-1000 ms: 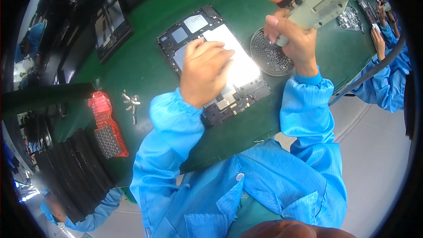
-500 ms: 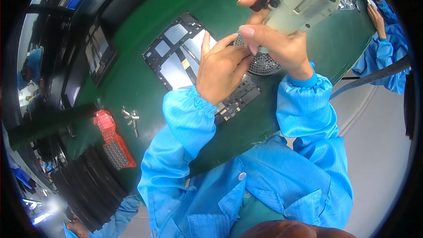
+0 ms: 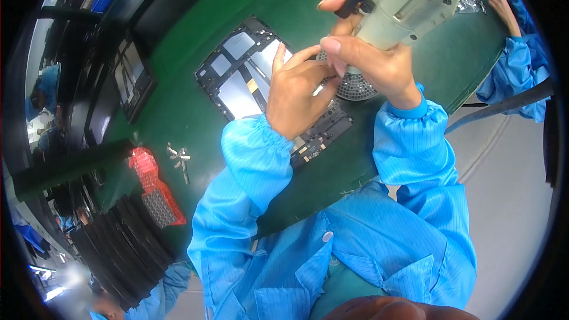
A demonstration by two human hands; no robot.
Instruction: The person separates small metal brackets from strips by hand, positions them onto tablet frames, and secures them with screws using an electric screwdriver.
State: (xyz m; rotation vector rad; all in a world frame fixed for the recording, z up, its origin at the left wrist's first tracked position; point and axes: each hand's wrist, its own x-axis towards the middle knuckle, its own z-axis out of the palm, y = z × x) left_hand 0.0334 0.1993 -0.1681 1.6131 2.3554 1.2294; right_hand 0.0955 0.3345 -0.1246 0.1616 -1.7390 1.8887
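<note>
My right hand (image 3: 385,68) is wrapped round a pale grey-green electric screwdriver (image 3: 409,3), one finger by its black lever (image 3: 355,0) and the thumb across the front. Its lower end points down by a round tray (image 3: 357,88) full of small holes. My left hand (image 3: 299,92) reaches over an opened flat electronic device (image 3: 237,92) with silver panels and a black frame. One finger is stretched out, while the thumb and other fingers bend together beside the tray. A small pale bit shows between them, too small to name. The screwdriver's tip is hidden.
A red bubble-wrap piece (image 3: 148,172) and small metal parts (image 3: 180,162) lie on the green table (image 3: 320,189) at left. Another device (image 3: 135,77) stands farther left, near a stack of black panels (image 3: 121,246). Another person's hand (image 3: 504,15) is at far right.
My left thumb has come slightly away from the fingers, and a pale bit shows between them. My right hand keeps its hold. The other person's hand at far right has moved up.
</note>
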